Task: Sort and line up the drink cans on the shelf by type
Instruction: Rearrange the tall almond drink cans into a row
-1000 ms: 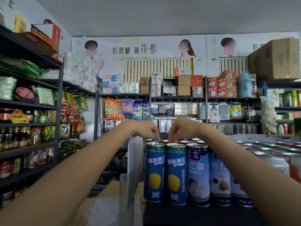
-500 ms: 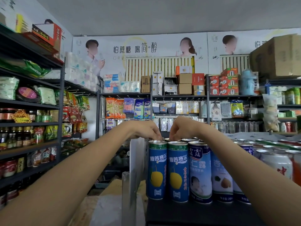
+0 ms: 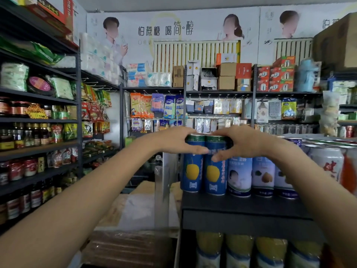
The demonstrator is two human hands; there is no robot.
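Two blue cans (image 3: 204, 165) stand gripped together between left hand (image 3: 174, 141) and right hand (image 3: 244, 142).

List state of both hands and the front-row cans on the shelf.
left hand: gripping the top of the left yellow-fruit can
right hand: gripping the top of the right yellow-fruit can
two yellow-fruit cans: upright, side by side, touching
pale blue cans: upright, in a row
shelf: bare front edge

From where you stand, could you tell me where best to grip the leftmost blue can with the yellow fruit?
Grip the leftmost blue can round its upper body, from the left. It stands upright at the row's open end; a twin can touches its right side.
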